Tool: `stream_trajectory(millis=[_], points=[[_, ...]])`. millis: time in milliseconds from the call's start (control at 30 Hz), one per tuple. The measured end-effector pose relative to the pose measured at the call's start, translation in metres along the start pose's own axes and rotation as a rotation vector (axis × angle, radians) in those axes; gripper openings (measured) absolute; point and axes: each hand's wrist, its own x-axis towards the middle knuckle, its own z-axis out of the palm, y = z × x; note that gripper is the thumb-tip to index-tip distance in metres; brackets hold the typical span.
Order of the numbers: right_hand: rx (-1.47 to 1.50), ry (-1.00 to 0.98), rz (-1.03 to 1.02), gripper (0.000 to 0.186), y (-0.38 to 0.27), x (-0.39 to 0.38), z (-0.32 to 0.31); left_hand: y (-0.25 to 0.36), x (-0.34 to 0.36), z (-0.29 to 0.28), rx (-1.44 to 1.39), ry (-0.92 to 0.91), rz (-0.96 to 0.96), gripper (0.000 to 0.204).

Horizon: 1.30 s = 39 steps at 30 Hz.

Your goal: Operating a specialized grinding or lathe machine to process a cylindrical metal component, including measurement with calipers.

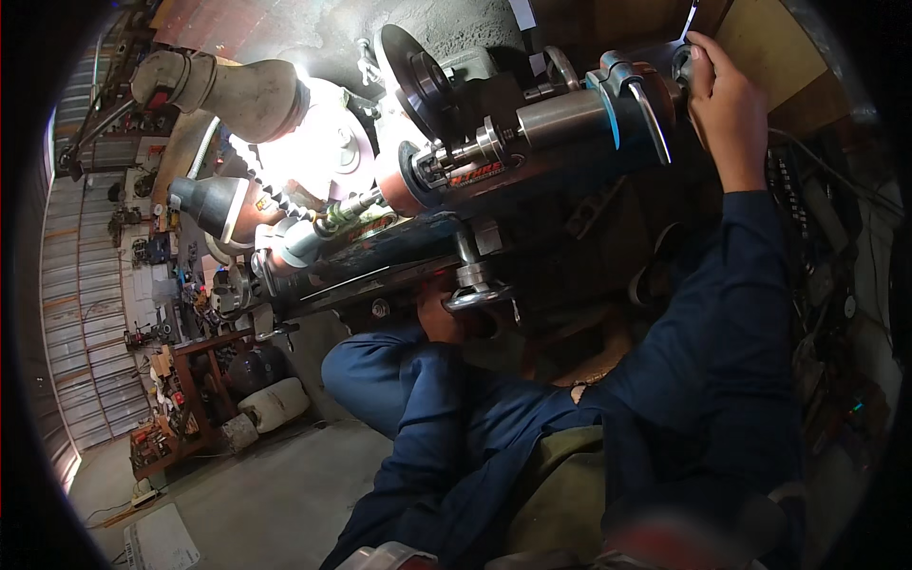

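A workshop machine like a lathe stretches across the upper middle, with a steel cylinder (567, 120) and a dark round disc (415, 84) on it. At its right end, my right hand (730, 106) has its fingers bent against a dark round handwheel (682, 63), partly hidden. Beside that wheel is a curved metal lever (650, 122). My left hand (440, 309) reaches under the machine's front, in shadow, close to a shiny crank handwheel (479, 295); its fingers cannot be made out. A drill-like spiral shaft (271, 190) lies left of the spindle.
A bright work lamp (309, 142) glares at the upper left, washing out parts behind it. A wooden shelf (195, 380) with tools and a pale plastic container (275, 407) stand at the left. Cables (836, 171) hang at the right.
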Motion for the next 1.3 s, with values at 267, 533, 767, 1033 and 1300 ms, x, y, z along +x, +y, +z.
stream_trajectory(millis=[267, 533, 767, 1033, 1300], points=[[-0.172, -0.249, 0.011, 0.029, -0.003, 0.030, -0.004, -0.031, -0.016, 0.029, -0.938, 0.129, -0.653, 0.035], [-0.224, -0.200, -0.019, 0.030, 0.006, 0.023, 0.003, 0.023, 0.010, 0.017, -1.666, 0.062, -1.055, 0.041], [-0.057, 0.089, -0.038, 0.031, 0.004, -0.002, 0.006, 0.030, 0.010, 0.019, -1.751, 0.003, -1.126, 0.047], [0.081, 0.265, -0.089, 0.027, 0.000, -0.018, 0.013, 0.024, 0.007, 0.027, -1.844, -0.014, -1.055, 0.051], [0.112, 0.610, -0.262, 0.025, 0.028, -0.025, 0.041, 0.029, 0.011, 0.023, -1.891, -0.102, -1.012, 0.048]])
